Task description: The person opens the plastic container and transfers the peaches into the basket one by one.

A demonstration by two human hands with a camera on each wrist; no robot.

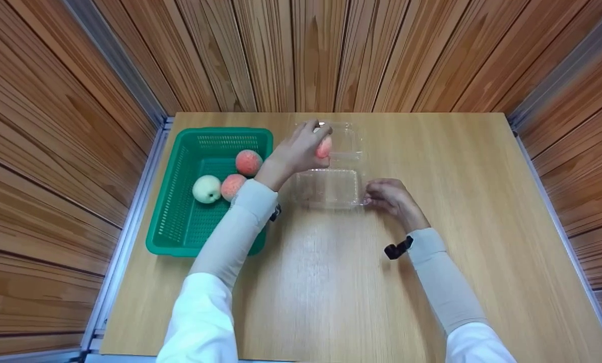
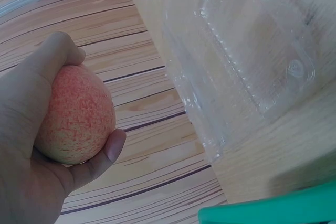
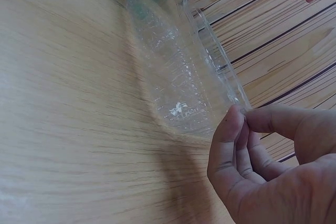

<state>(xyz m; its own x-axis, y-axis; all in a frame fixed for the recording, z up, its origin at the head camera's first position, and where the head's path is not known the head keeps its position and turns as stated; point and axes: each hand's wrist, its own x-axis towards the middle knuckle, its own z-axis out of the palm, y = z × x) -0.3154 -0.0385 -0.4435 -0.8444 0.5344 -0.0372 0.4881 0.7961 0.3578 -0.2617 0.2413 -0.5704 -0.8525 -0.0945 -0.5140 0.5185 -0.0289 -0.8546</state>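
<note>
My left hand (image 1: 303, 148) grips a pinkish-red peach (image 2: 79, 114), fingers and thumb curled round it. The peach is held up over a clear plastic clamshell box (image 1: 328, 189), whose lid (image 1: 346, 138) lies folded open toward the back wall. In the right wrist view, the thumb and fingertips of my right hand (image 3: 273, 156) pinch the near right edge of the box. No fruit shows inside the box. A green plastic basket (image 1: 162, 222) stands to the left, holding two reddish peaches (image 1: 249, 162) and one pale, whitish fruit (image 1: 207, 189).
The basket sits close to the left edge of the wooden table (image 1: 331, 302). Wood-plank walls (image 1: 321, 55) rise behind and on both sides. My left forearm (image 1: 230, 232) crosses over the basket's right side. A black wrist camera (image 1: 398, 248) is strapped to the right wrist.
</note>
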